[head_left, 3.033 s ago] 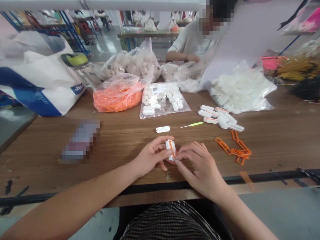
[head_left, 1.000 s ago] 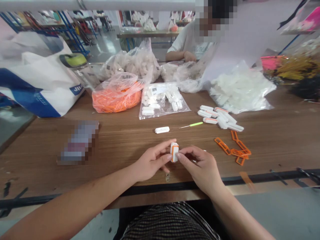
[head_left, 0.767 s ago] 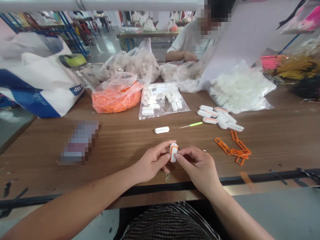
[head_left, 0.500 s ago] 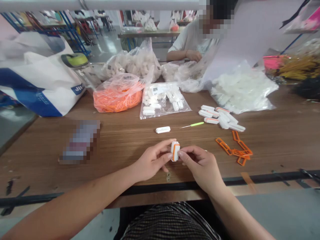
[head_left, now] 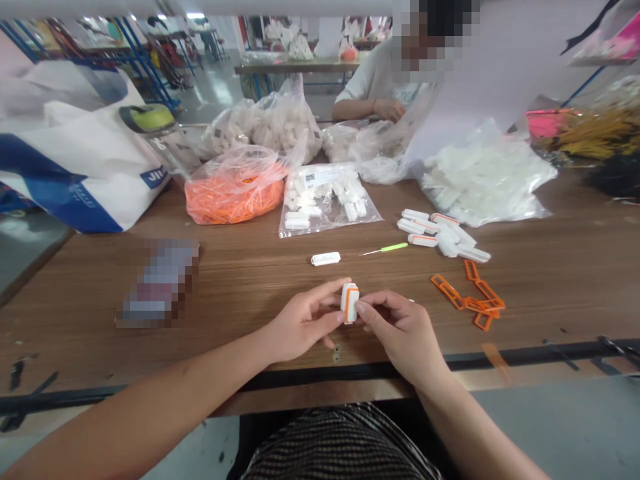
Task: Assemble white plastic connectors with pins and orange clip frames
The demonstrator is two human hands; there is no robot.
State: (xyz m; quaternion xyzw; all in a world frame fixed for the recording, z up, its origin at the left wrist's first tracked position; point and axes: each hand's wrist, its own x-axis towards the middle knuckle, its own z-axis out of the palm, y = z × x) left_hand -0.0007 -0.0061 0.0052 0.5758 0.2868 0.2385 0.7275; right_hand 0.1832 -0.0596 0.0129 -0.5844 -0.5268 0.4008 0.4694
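A small white plastic case (head_left: 351, 303) with an orange band around it stands upright between my two hands above the table's front part. My left hand (head_left: 305, 320) is closed on its left side, thumb in front and a finger at the top. From the right, the thumb and fingers of my right hand (head_left: 400, 327) pinch the same case. Beyond them lies a single white case (head_left: 325, 259), and beside it a thin pick with a green handle (head_left: 395, 247). To the right are several loose orange frames (head_left: 483, 300) and a pile of white cases (head_left: 445, 235).
Along the back stand a bag of orange frames (head_left: 235, 193), a clear bag of white parts (head_left: 327, 200) and a bag of whitish pieces (head_left: 485, 177). A blurred flat object (head_left: 160, 283) and a bottle (head_left: 167, 143) are at left. A co-worker (head_left: 380, 87) sits opposite.
Almost nothing differs. Both hands keep hold of the white case in the same spot, with only a slight shift of the left thumb; the view has moved very little.
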